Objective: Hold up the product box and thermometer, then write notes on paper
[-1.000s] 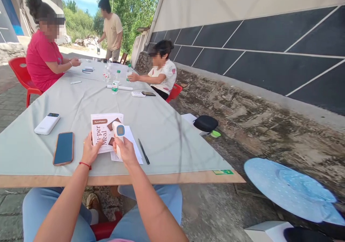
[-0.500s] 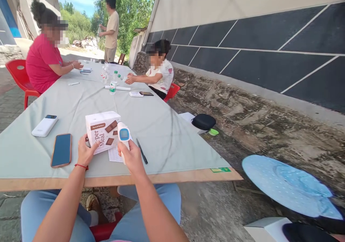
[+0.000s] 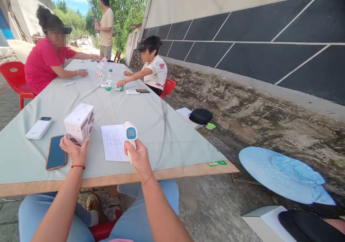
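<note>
My left hand (image 3: 75,148) grips the lower corner of a white and brown cardboard box (image 3: 80,121), tilted and turned partly away from me at the left of the table. In my right hand (image 3: 138,156) is a white infrared thermometer (image 3: 130,134), held upright by its handle with the blue-rimmed screen facing me. Left of the thermometer a printed sheet of paper (image 3: 113,143) lies flat on the cloth. Beside my left hand rests a phone (image 3: 56,152) in an orange-brown case. A white power bank (image 3: 40,128) lies farther left.
A grey cloth (image 3: 172,138) covers the wooden-edged table. Farther along stand plastic bottles (image 3: 109,81), near a white device (image 3: 132,92). Two people sit at the far sides, and one person (image 3: 106,24) stands behind. A blue dotted fabric disc (image 3: 277,173) is low on the right.
My left hand has moved the box left and turned it, uncovering the paper. The thermometer has shifted slightly right. Both seated people have reached out over the table.
</note>
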{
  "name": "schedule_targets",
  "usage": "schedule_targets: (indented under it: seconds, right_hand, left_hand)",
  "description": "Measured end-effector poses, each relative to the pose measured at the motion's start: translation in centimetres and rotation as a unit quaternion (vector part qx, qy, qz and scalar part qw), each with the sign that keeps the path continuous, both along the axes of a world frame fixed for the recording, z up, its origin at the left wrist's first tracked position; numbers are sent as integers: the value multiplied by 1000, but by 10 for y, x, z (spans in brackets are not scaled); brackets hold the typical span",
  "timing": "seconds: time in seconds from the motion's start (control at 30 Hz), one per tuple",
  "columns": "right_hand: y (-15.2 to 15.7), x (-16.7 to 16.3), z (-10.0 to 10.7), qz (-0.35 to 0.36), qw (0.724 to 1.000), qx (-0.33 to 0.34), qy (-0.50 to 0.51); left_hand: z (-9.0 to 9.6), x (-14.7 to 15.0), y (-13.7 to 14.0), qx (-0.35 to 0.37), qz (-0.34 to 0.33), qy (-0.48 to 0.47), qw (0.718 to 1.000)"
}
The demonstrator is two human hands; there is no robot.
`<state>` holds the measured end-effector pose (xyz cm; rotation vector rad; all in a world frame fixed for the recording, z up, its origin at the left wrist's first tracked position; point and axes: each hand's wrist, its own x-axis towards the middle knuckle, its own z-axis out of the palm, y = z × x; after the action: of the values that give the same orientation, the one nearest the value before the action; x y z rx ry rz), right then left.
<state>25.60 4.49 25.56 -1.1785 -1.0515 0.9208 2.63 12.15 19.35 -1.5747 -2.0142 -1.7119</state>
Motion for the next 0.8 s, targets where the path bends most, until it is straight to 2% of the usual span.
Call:
schedule_targets:
  seconds: [0.1,0.17,0.23,0.3,0.4,0.43,0.5,0.57,0.63,0.7,0.8]
  right_hand:
    - [0,13,-4,-18,1000,7,-3]
    - [1,23,-8,-34,999,4,1]
    - [2,35,-13,-54,999,-4,-10]
    - [5,50,-19,-76,996,-11,-38]
    - [13,80,-32,-132,983,-39,-122]
    - [17,91,-37,-158,970,-63,-174]
    - [25,113,-47,-192,921,-136,-309]
    - [32,133,-58,-186,859,-219,-424]
    - [36,148,-67,-168,811,-270,-492]
    - [37,157,-74,-161,785,-286,-526]
    - [35,160,-79,-169,763,-275,-560]
  left_hand:
    - [4,9,-8,60,-43,75,994]
    - [6,16,-14,68,-118,139,981]
    - [7,23,-17,36,-228,208,951]
    - [6,28,-18,-13,-324,265,908]
    - [4,32,-16,-63,-389,304,867]
    - [3,32,-16,-74,-398,310,860]
    - [0,32,-14,-96,-404,317,853]
    - [-3,32,-13,-117,-407,317,849]
    - [-4,32,-13,-131,-409,313,847]
    - [-5,33,-13,-140,-411,311,845]
    - [-6,33,-14,-147,-414,308,844]
